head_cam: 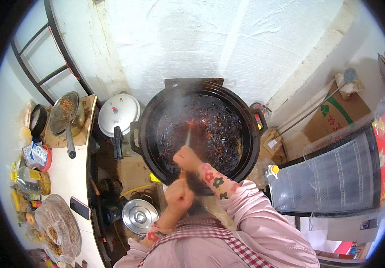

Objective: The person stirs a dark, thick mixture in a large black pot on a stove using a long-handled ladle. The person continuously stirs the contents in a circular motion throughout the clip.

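Note:
A large black two-handled wok [145, 140] stands before me, holding dark, steaming oil or sauce with many small bits and reddish patches [222, 134]. Both my hands are closed on one long-handled metal utensil [188, 135]; its far end is sunk in the dark liquid, so its kind cannot be told. My right hand [187, 158] grips it higher up, over the near part of the wok. Below it, nearer my body, my left hand [179, 196] holds the lower part of the handle, just outside the wok's near rim.
At left, a pressure cooker [118, 114] stands near the wok, and a strainer [65, 107] rests over a pot on a white counter [70, 167]. A phone [80, 208] lies there too. A lidded steel pot [140, 217] is low left; cardboard [338, 115] leans right.

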